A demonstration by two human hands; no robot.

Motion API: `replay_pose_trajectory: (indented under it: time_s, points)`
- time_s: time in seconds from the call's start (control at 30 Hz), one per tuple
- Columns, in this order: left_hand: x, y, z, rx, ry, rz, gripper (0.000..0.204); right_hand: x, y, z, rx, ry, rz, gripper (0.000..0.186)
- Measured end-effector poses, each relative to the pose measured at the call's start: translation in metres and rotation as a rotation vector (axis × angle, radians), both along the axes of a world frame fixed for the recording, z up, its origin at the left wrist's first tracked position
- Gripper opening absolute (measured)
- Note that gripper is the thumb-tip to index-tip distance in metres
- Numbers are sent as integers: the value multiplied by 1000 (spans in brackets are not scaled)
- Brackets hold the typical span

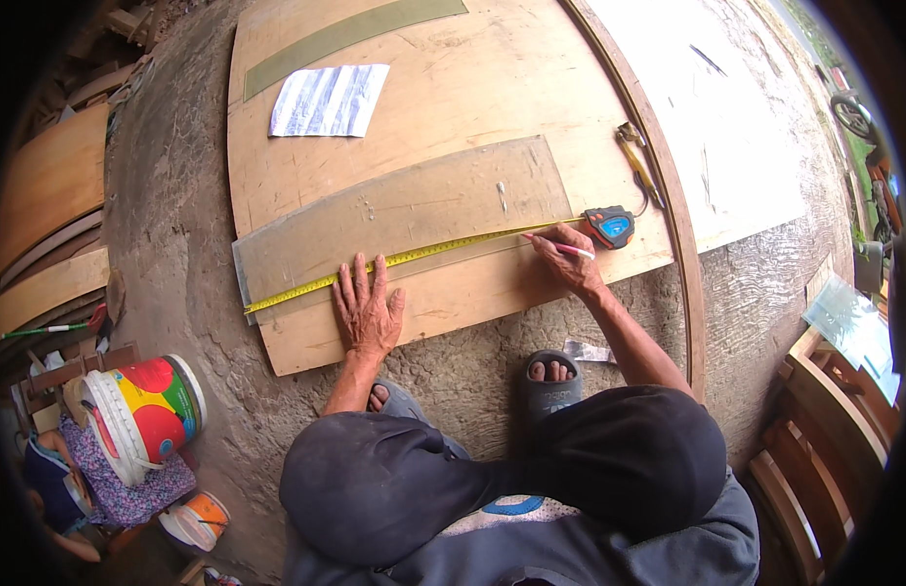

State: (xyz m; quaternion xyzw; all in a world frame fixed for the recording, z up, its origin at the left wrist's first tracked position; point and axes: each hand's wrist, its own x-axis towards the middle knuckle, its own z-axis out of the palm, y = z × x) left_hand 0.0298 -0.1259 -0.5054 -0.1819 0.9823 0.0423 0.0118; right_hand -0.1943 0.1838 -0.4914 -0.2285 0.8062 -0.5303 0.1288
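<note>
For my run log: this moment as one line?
left hand: flat on tape | right hand: holds pen | tape across grey strip

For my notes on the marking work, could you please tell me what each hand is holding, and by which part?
The right hand grips a slim pink-and-white pencil around its middle. The left hand holds nothing; it presses flat beside the yellow measuring tape.
</note>
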Motion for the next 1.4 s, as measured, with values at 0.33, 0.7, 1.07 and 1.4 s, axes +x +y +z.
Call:
replay_pose_trajectory:
  time_s: [0.33,0.7,1.07,1.4]
  points:
    - [0,0,1,18,-2,9,70,-1,-1,-1,-11,-12,3,15]
    - [0,1,2,-26,-51,14,70,-3,1,-3,18,1,21,17]
    - [-1,3,4,13,-2,10,69,-10,21,36,77,559,28,17]
    - [-1,-5,9,86,24,48,64,-56,69,64,730,551,349,60]
